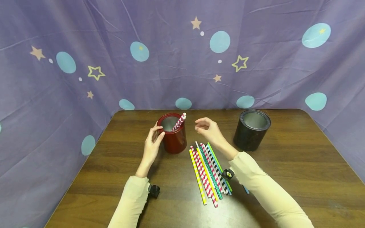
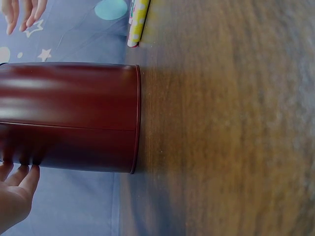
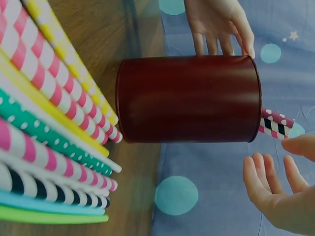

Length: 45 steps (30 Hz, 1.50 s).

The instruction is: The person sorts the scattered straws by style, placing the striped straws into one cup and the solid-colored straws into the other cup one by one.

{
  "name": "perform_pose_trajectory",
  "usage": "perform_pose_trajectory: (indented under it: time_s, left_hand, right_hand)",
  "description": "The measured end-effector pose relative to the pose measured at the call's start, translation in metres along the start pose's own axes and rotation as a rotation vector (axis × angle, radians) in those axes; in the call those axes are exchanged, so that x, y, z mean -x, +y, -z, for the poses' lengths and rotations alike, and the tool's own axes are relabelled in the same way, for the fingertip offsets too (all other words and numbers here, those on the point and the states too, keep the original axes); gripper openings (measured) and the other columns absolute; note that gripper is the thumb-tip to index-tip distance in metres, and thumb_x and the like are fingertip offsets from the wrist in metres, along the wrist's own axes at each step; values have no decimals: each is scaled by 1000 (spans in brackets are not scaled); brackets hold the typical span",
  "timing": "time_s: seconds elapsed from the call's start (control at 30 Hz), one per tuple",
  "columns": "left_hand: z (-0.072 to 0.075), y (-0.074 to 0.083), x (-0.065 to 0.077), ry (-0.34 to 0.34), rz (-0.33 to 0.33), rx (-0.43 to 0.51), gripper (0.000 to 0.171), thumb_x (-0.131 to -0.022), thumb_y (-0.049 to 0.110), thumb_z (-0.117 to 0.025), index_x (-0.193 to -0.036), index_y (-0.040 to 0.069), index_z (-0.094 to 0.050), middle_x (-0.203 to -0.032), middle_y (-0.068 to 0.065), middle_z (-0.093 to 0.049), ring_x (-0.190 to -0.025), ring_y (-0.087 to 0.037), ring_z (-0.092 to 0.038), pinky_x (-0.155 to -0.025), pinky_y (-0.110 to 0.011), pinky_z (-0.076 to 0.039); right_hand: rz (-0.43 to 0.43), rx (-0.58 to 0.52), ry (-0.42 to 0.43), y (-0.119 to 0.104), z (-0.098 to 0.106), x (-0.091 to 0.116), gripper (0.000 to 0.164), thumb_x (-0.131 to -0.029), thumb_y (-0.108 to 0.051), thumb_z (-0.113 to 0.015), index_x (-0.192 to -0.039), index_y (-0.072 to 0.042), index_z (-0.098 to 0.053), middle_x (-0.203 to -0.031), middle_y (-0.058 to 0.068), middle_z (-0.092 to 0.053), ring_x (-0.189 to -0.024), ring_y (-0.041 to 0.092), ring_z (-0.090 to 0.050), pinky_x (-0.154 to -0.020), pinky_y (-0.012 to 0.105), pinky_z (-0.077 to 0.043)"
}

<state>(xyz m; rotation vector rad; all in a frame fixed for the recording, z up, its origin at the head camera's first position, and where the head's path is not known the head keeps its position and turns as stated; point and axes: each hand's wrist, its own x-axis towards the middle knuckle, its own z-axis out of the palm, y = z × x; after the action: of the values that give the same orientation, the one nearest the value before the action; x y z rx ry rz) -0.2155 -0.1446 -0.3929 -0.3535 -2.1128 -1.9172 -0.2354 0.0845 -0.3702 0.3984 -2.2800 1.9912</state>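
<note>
A dark red can stands on the table, with several patterned paper straws leaning out over its right rim. My left hand rests against the left side of this can, fingertips and thumb touching it near the top. To the right of the can, my right hand hovers with loosely bent fingers and nothing between them. In the right wrist view it is close to the protruding straw ends, which have dots and stripes. Below it lies a row of loose straws in yellow, pink, green, black-striped and blue.
A black can stands at the back right, beyond my right forearm. One blue straw end peeks out beside that forearm. Behind the wooden table hangs a purple curtain with stars and blue ovals.
</note>
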Motion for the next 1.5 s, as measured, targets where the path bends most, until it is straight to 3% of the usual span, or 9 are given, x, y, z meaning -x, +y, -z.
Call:
perform_pose_trajectory:
  time_s: [0.17, 0.4, 0.63, 0.83, 0.97, 1.07, 1.5]
  left_hand:
    - [3, -13, -4, -5, -8, 17, 29, -88, 4, -51, -115, -8, -46, -141, -12, -30, -126, -24, -33, -104, -29, -29]
    - [5, -27, -6, 5, -47, 5, 30, -88, 11, -53, -114, -4, -48, -141, -7, -32, -126, -19, -34, -103, -25, -30]
    - [4, -28, -6, 4, -44, 8, 29, -89, 11, -53, -114, -3, -48, -141, -7, -31, -127, -19, -33, -103, -25, -30]
    - [3, -15, -4, -7, -11, 14, 29, -89, 6, -51, -115, -7, -46, -142, -11, -29, -127, -21, -31, -104, -27, -28]
    - [3, -17, -4, -2, -21, 5, 29, -89, 9, -52, -114, -5, -47, -141, -8, -31, -126, -18, -34, -103, -24, -30]
    - [5, -27, -6, 1, -41, 2, 30, -88, 13, -53, -114, -1, -49, -140, -4, -32, -125, -15, -35, -102, -21, -31]
    - [4, -26, -6, 5, -45, 4, 28, -88, 10, -53, -113, -3, -49, -140, -8, -32, -125, -21, -34, -103, -25, -30]
  right_hand:
    - [12, 27, -49, 6, 7, 4, 25, -78, 8, -53, -103, 7, -54, -91, 25, -60, -81, 29, -59, -66, 17, -49]
    - [40, 114, -87, 11, 14, 10, 25, -77, 8, -54, -101, 6, -55, -91, 25, -60, -84, 27, -59, -75, 27, -49]
    - [67, 189, -144, -7, 19, 24, 23, -77, 10, -54, -99, 10, -54, -88, 27, -60, -83, 34, -57, -76, 42, -48]
    - [20, 264, -206, -18, 23, 36, 24, -78, 8, -55, -101, 10, -53, -90, 27, -58, -82, 35, -57, -75, 42, -49]
    - [31, 306, -237, 8, 29, 33, 24, -77, 6, -57, -102, 7, -55, -91, 24, -60, -82, 30, -59, -75, 38, -50]
    - [35, 329, -259, 28, 34, 31, 25, -77, 4, -58, -102, 4, -56, -92, 22, -61, -81, 25, -60, -73, 35, -50]
    - [8, 418, -357, 45, 43, 41, 26, -75, 2, -61, -101, 6, -56, -88, 20, -61, -76, 20, -56, -65, 29, -48]
